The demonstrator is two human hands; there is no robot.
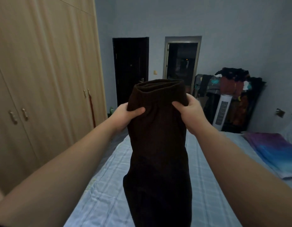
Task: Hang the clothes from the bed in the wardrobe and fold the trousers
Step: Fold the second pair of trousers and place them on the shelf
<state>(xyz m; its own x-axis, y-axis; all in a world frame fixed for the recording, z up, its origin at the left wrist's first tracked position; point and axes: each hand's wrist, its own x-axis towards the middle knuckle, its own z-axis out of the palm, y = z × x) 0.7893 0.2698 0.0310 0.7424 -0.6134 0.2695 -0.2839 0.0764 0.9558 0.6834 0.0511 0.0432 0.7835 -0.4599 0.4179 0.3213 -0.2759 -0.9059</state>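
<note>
Holding the dark trousers up over the bed

I see two bare arms reaching out in front of me. Between them hang the trousers point(158, 145), dark brown and soft. They hang straight down in the air over the bed point(212, 185), and their bottom end drops out of sight at the lower edge.

My left hand point(125, 115) grips the left side of the trousers near the top. Its thumb is curled over the front of the cloth and its fingers are tucked behind. My right hand point(188, 112) grips the right side the same way, thumb in front. The waist end stands up above both hands, folded over on itself.

The bed has a light blue checked cover. A purple and blue cloth point(273, 153) lies flat on its right side, well apart from the trousers.

To my left stands the wardrobe point(43, 79), light wood, with its doors closed. Farther back are a black door point(130, 71) and an open doorway point(182, 63). By the far right wall a white fan point(222, 112) stands in front of a dark pile of clothes point(237, 89).
</note>
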